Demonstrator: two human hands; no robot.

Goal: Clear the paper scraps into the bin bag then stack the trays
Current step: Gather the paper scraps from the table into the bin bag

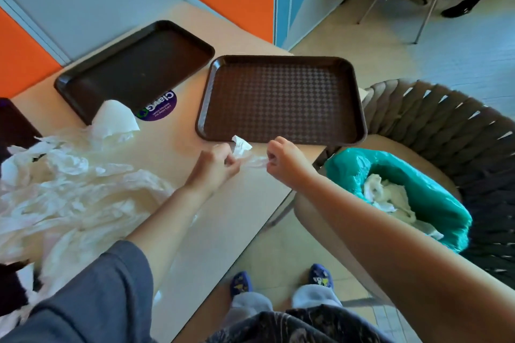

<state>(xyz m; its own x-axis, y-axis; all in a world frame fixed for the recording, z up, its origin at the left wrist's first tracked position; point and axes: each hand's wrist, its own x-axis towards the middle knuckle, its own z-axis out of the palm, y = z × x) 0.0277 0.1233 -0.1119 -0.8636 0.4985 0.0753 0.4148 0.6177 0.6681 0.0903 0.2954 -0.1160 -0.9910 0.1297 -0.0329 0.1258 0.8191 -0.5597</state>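
Two brown trays lie on the table: a near one (281, 97) with a chequered floor by the right edge, and a far one (133, 64) by the wall. My left hand (216, 164) pinches a crumpled white paper scrap (242, 147) just in front of the near tray. My right hand (284, 161) has curled fingers and grips the other end of a thin, blurred scrap (255, 161) stretched between both hands. A green bin bag (429, 192) with white paper inside sits on the chair to the right. A heap of paper scraps (69, 192) covers the table's left side.
A woven dark chair (446, 125) holds the bin bag beside the table's right edge. A purple round sticker (157, 107) is on the tabletop between the trays. Part of a third dark tray (14, 125) shows at the left edge. Another chair stands at the far right.
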